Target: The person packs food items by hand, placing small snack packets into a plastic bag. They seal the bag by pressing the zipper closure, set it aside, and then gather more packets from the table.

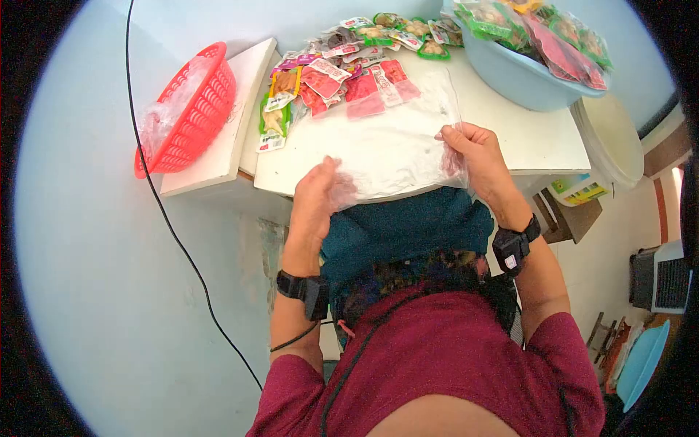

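Observation:
A clear plastic bag (393, 156) is stretched out flat between my hands over the front part of the white table. My left hand (314, 193) grips its near left corner, the fingers partly behind the film. On the right edge, my right hand (477, 156) pinches the bag between thumb and fingers. Beyond the bag, and partly under its far edge, lie red snack packets (362, 95). More small packets in yellow, purple and green wrapping (284, 87) are heaped behind and to the left.
A light blue basin (510, 76) full of packets stands at the table's back right. At the left, a red plastic basket (193, 109) with clear plastic in it leans on a white surface. A black cable (171, 226) hangs along the left wall. A white bucket (611, 142) stands right of the table.

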A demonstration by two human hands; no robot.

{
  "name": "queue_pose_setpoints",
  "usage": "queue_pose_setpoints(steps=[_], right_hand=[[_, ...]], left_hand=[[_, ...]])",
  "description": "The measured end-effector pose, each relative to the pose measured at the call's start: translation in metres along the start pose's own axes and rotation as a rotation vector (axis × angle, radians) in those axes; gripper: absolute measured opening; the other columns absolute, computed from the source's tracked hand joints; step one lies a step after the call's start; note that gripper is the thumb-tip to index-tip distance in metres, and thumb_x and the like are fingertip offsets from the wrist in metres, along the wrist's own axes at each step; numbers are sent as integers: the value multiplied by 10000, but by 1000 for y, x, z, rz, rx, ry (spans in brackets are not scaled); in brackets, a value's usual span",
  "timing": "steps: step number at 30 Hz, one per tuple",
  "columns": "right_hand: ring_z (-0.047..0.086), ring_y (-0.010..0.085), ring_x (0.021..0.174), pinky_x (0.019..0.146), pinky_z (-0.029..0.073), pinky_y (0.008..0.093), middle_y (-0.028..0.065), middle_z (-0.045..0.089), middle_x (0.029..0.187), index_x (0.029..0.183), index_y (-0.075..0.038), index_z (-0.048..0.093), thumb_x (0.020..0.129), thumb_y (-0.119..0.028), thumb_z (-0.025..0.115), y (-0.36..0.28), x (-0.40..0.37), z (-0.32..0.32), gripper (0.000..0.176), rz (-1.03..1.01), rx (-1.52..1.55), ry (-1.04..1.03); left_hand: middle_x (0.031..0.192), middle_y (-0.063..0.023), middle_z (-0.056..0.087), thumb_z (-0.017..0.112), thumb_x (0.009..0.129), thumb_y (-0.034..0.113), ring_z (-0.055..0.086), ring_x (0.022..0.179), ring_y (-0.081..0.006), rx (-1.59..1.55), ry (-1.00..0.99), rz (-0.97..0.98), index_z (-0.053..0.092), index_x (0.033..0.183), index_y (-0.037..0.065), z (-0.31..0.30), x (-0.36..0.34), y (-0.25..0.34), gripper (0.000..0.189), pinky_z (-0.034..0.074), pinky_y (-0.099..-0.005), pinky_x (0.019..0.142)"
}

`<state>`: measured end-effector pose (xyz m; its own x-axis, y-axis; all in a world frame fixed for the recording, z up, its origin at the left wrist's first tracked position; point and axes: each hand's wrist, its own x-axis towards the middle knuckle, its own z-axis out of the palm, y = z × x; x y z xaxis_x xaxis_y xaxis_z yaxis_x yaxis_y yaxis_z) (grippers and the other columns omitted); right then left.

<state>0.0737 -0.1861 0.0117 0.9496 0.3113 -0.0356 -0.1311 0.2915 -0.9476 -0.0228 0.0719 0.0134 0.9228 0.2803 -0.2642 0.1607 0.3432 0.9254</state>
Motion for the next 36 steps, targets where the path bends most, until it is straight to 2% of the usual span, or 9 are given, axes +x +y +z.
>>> queue_pose_setpoints(steps=[2,11,17,20,23,25,27,30,36], right_hand=[[504,75,454,424,380,224,5,566,583,824,5,662,918,-185,629,4,2,-1,215,-3,-28,10],[602,126,554,490,499,239,49,623,704,911,3,665,923,-251,610,7,12,26,260,191,-55,-138],[655,160,619,514,559,272,88,658,773,956,10,659,919,-234,613,17,32,54,251,282,-94,-258],[660,160,615,492,550,271,84,662,760,881,-7,643,889,-212,668,21,43,64,207,291,-87,-256],[651,150,602,486,546,271,74,653,744,836,-16,628,873,-210,696,27,53,74,209,284,-99,-237],[638,140,591,485,545,271,67,647,736,822,-18,621,867,-208,705,36,57,77,213,276,-105,-221],[622,129,579,485,544,271,61,640,729,819,-17,617,866,-202,707,48,61,77,211,258,-106,-205],[598,117,565,491,542,269,49,630,711,802,-20,613,875,-203,694,52,64,76,213,242,-17,-181],[595,118,575,515,536,270,49,620,704,780,-22,605,890,-209,670,56,68,66,227,210,16,-287]], left_hand=[[755,-4,613,644,914,256,597,638,-99,27,18,18,655,989,35,-2,-3,-5,234,448,-218,493],[638,53,560,638,902,160,492,578,-40,480,287,554,668,874,-12,-42,30,13,176,377,-222,498],[712,-77,624,685,808,120,575,630,-210,993,622,564,660,926,8,-66,41,27,164,460,-329,620],[892,-171,628,686,810,141,607,796,-292,1483,869,970,639,1058,3,-63,40,21,287,483,-404,729],[1014,-199,596,682,810,146,575,924,-368,1493,838,1114,613,1114,22,-25,26,27,335,465,-459,825],[947,-161,615,695,807,159,591,837,-324,1403,554,1236,622,1068,33,-2,29,14,298,483,-416,761],[884,-128,616,715,799,200,592,774,-288,1088,371,1059,613,991,33,23,35,-14,274,484,-389,694],[802,-100,594,739,782,235,580,714,-260,1017,286,919,589,908,38,44,39,-33,277,471,-371,639],[812,-123,574,728,775,216,573,770,-298,1070,271,938,553,878,44,47,42,-44,266,464,-410,649]])
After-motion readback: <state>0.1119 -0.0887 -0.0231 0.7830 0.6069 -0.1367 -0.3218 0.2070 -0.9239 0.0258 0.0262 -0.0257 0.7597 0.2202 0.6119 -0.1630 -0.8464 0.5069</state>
